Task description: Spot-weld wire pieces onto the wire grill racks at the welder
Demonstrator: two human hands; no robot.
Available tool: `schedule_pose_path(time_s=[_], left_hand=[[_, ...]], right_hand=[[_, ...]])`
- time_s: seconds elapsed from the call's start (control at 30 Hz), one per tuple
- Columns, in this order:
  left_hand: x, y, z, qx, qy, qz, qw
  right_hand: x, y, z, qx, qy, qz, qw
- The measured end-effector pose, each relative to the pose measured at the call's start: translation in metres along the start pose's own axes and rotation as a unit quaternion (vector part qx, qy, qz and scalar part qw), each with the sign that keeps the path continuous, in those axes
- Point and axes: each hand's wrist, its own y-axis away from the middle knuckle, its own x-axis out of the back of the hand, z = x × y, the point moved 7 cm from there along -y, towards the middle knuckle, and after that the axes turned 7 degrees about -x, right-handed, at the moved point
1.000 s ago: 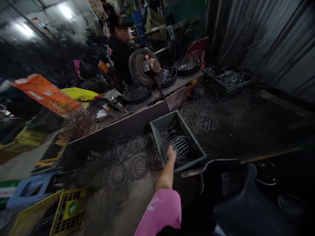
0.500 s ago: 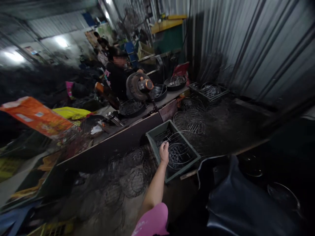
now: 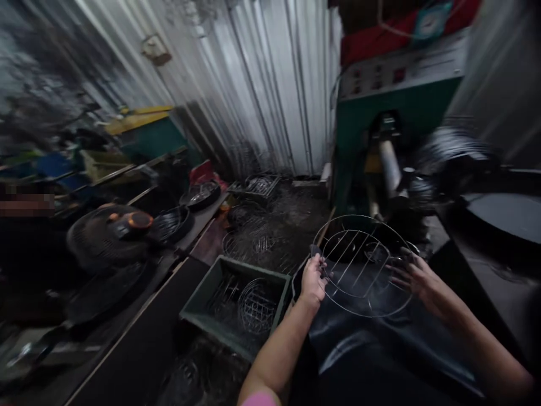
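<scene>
A round wire rack (image 3: 357, 265), an outer ring around a smaller ring with parallel bars, is tilted above the dark apron-like sheet (image 3: 359, 349) across my lap. My left hand (image 3: 314, 280) is closed on the rack's left rim. At the opposite rim is my right hand (image 3: 416, 276), its fingers spread and somewhat blurred; whether it touches the wire is hard to tell. Something dark covers its fingertips. Left of my left arm sits a green plastic crate (image 3: 203, 287) with several wire racks (image 3: 257, 307) inside.
Left of the crate runs a dark bench panel (image 3: 139, 316), with a fan (image 3: 114, 237) and a person (image 3: 25, 254) beyond. More wire racks (image 3: 264, 243) lie behind the crate. A machine (image 3: 391, 163) with a green panel stands ahead right, near a round dark pan (image 3: 507, 217).
The view has swung right. My left hand has left the crate and now holds a round wire rack over my lap. My right hand has come into view at the rack's other side.
</scene>
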Motion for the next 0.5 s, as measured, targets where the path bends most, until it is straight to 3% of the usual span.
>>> schedule_pose_path(time_s=[0.1,0.3,0.4,0.5], left_hand=[[-0.034,0.009,-0.021,0.028,-0.056,-0.096,0.993],[-0.082,0.001,-0.024,0.053,-0.103,-0.268,0.956],[-0.099,-0.009,-0.031,0.013,-0.115,-0.287,0.951],[-0.103,-0.012,-0.050,-0.041,-0.174,-0.269,0.946]], right_hand=[[0.034,0.005,0.013,-0.036,-0.111,0.048,0.992],[0.088,0.004,0.030,-0.063,-0.147,0.072,0.985],[0.103,-0.009,0.044,-0.098,-0.136,0.043,0.985],[0.109,-0.029,0.061,-0.135,-0.064,0.003,0.989]])
